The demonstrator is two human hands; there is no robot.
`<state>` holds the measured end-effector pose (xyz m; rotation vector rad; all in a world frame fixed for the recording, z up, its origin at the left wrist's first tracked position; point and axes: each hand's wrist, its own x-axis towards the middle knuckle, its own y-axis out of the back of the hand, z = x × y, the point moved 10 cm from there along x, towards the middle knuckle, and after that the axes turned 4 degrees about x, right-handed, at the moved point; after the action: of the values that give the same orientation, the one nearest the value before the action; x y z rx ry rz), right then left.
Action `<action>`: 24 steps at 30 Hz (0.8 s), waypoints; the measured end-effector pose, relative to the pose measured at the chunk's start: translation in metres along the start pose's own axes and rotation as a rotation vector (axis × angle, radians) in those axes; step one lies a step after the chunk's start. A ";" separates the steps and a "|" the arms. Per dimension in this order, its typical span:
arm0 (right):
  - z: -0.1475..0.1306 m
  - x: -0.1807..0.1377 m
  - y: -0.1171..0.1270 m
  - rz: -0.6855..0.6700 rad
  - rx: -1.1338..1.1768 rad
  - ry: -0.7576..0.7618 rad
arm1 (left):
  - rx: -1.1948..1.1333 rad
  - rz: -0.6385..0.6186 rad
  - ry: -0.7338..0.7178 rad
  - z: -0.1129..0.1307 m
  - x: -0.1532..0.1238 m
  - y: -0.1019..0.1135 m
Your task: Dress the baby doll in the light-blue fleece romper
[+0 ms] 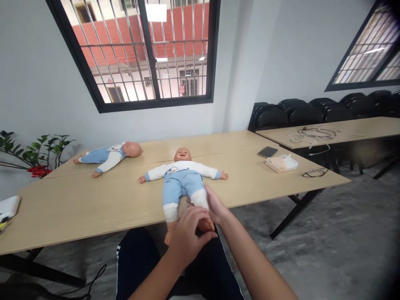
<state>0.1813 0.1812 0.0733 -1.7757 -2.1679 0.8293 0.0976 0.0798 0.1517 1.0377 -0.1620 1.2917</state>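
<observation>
A baby doll [183,183] in a white top and light blue trousers lies on its back, head toward the window and legs over the table's near edge. My left hand [191,229] is closed around its foot on the right side, thumb below and fingers over the top. Against the outer side of that same lower leg, at the white cuff, rests my right hand [215,206], holding the leg; its fingers are partly hidden behind it. The doll's other leg hangs beside my left hand.
A second baby doll [109,156] lies at the back left of the wooden table [93,200]. On the right are a dark phone [267,151], an open tissue pack [281,163] and glasses [315,172]. A plant [37,150] stands left; cables [312,133] lie on another table.
</observation>
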 end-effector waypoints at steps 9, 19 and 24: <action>-0.016 -0.021 0.025 0.193 -0.209 0.153 | 0.253 0.156 0.081 -0.034 -0.041 0.044; 0.017 -0.004 0.000 0.405 -0.372 0.415 | 0.045 0.097 0.549 -0.145 -0.073 0.043; 0.005 0.027 0.002 0.446 -0.436 0.486 | -0.141 0.148 0.601 -0.158 -0.040 0.028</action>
<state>0.1736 0.2056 0.0635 -2.4070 -1.7379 -0.0463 -0.0072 0.1608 0.0523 0.4915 0.1297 1.6475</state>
